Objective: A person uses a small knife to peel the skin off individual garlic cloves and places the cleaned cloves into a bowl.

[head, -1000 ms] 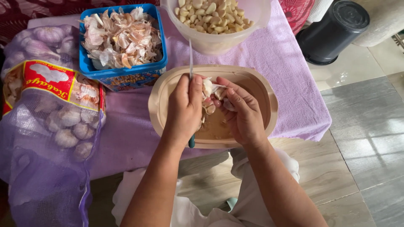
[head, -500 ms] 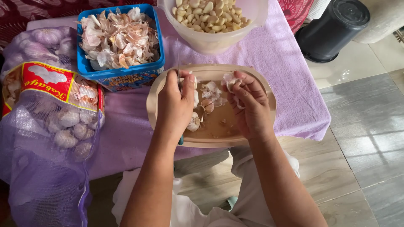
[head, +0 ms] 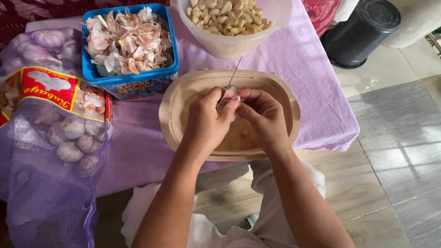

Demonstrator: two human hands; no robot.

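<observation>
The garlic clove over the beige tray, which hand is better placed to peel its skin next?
Probably the left hand: it holds the knife, blade angled up over the garlic clove. The right hand pinches the clove in its grip above the beige tray.

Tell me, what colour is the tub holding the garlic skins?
Blue tub, seen in the head view.
</observation>
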